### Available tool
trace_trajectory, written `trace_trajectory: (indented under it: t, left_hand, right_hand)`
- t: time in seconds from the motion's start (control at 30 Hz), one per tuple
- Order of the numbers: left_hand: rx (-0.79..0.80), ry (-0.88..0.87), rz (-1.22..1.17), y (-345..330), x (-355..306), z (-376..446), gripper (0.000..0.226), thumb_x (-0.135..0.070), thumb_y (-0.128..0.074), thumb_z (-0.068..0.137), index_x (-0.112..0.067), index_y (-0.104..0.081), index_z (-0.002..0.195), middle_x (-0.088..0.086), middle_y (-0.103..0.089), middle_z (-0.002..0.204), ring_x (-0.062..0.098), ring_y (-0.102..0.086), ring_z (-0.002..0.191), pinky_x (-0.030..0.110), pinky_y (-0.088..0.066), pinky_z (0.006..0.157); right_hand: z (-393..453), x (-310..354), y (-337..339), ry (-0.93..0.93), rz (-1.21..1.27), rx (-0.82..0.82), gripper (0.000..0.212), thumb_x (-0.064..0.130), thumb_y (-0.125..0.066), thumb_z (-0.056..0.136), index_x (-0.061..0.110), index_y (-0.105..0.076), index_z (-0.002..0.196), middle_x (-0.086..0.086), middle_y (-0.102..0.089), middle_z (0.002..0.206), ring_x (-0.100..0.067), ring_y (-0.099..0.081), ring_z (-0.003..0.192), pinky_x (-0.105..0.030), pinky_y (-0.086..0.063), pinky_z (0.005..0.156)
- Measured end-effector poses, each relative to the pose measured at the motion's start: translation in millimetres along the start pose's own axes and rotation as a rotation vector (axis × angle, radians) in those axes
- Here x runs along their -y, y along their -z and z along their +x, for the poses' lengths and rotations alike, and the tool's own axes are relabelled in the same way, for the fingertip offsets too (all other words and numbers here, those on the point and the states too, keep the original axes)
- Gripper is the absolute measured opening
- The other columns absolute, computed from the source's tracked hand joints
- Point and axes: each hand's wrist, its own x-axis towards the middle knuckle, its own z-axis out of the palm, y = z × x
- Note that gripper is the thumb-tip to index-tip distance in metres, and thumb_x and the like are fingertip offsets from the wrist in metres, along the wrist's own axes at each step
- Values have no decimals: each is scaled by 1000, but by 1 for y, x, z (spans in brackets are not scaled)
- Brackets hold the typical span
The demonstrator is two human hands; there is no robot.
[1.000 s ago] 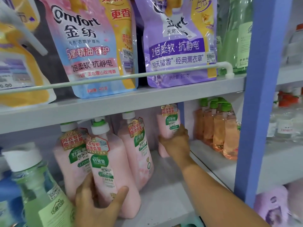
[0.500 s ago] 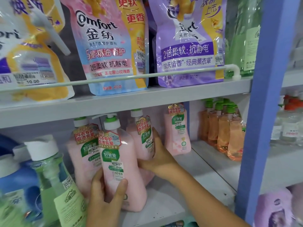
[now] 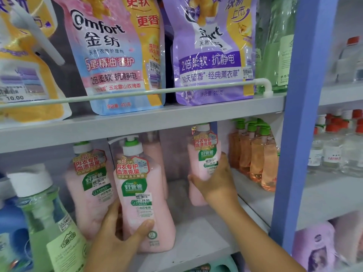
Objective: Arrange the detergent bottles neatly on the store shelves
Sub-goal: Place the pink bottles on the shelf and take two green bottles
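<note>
Several pink detergent bottles with white pump caps stand on the grey lower shelf [image 3: 198, 240]. My left hand [image 3: 117, 240] grips the front pink bottle [image 3: 141, 193] low on its body, thumb across the front. My right hand [image 3: 216, 183] wraps around the right pink bottle [image 3: 204, 154], which stands further back near the divider. Another pink bottle [image 3: 90, 185] stands to the left of the front one. A fourth pink bottle [image 3: 155, 154] is partly hidden behind the front bottle.
Green bottles [image 3: 45, 218] crowd the near left. Orange pump bottles [image 3: 257, 158] stand right of the divider. Softener pouches [image 3: 117, 55] sit on the upper shelf [image 3: 137, 124] behind a white rail. A blue upright post [image 3: 302, 134] bounds the bay on the right.
My right hand let go of the middle pink bottle, which now stands further back, and moved right onto the right pink bottle. My left hand kept its hold on the front bottle.
</note>
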Motion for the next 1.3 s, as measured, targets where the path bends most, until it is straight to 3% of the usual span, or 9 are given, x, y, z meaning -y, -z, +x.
trace_trajectory:
  t: [0.33, 0.53, 0.6, 0.7, 0.8, 0.93, 1.03, 1.2, 1.3]
  left_hand:
    - [40, 30, -27, -12, 2, 3, 77, -33, -94, 57, -56, -58, 121, -16, -79, 104, 5, -75, 95, 34, -57, 89]
    - [64, 17, -21, -31, -9, 1, 79, -33, -95, 51, -56, -55, 115, -31, -75, 101, -9, -71, 87, 27, -55, 79]
    - [37, 16, 11, -39, -16, 0, 81, -43, -96, 46, -72, -48, 104, -40, -69, 100, -13, -69, 84, 22, -52, 72]
    - [-12, -4, 106, -62, -29, 1, 90, -60, -97, 37, -74, -40, 105, -47, -65, 97, -8, -70, 79, 24, -52, 70]
    - [-3, -45, 247, -100, -44, 4, 88, -75, -83, 36, -61, -36, 108, -30, -71, 99, 1, -72, 86, 27, -52, 67]
    - [63, -115, 391, -152, -60, 6, 70, -81, -60, 59, -45, -26, 109, -7, -67, 107, 28, -71, 96, 32, -42, 64]
    - [146, -163, 331, -160, -58, 11, 72, -73, -41, 61, -40, -36, 125, -12, -53, 105, 24, -68, 98, 32, -49, 71]
    - [379, -218, 198, -127, -38, 33, 62, -26, -66, 75, -67, -50, 118, -20, -64, 120, -1, -67, 100, 24, -58, 89]
    - [72, -282, 198, -107, -28, 55, 62, 8, -63, 85, -43, -60, 120, -9, -61, 126, 11, -62, 113, 19, -47, 98]
  right_hand:
    - [35, -12, 4, 18, 59, 43, 83, 29, -92, 64, 33, -34, 122, 3, -51, 119, -24, -62, 110, -32, -51, 95]
    - [36, -15, 8, 2, 78, 110, 107, 29, -92, 71, 20, -26, 155, -7, -48, 143, -28, -51, 134, -44, -44, 113]
    - [24, -16, 14, -72, 125, 79, 114, 33, -87, 81, 17, -11, 164, -8, -34, 158, -23, -39, 144, -30, -36, 118]
    - [-6, -21, 29, -113, 351, -54, 71, 35, -73, 94, 30, -36, 155, 4, -49, 149, 6, -53, 114, 7, -37, 78]
    - [-29, -22, 42, -45, 494, -58, 33, 29, -69, 95, 49, -53, 117, 28, -64, 117, 18, -61, 101, 2, -44, 73]
    - [-42, -15, 52, 41, 464, 3, 51, 25, -78, 88, 39, -52, 129, 23, -65, 121, 0, -64, 111, -22, -54, 91]
    - [-42, -14, 53, 77, 368, 14, 90, 39, -86, 67, 37, -39, 143, 9, -56, 133, -3, -61, 115, -28, -54, 96]
    - [-35, -26, 43, 149, 291, 25, 117, 27, -94, 55, 32, -31, 153, -1, -53, 133, -19, -58, 122, -43, -54, 99]
    - [-28, -37, 39, 154, 302, 25, 109, 23, -95, 59, 37, -35, 148, 5, -54, 133, -16, -58, 122, -33, -54, 97]
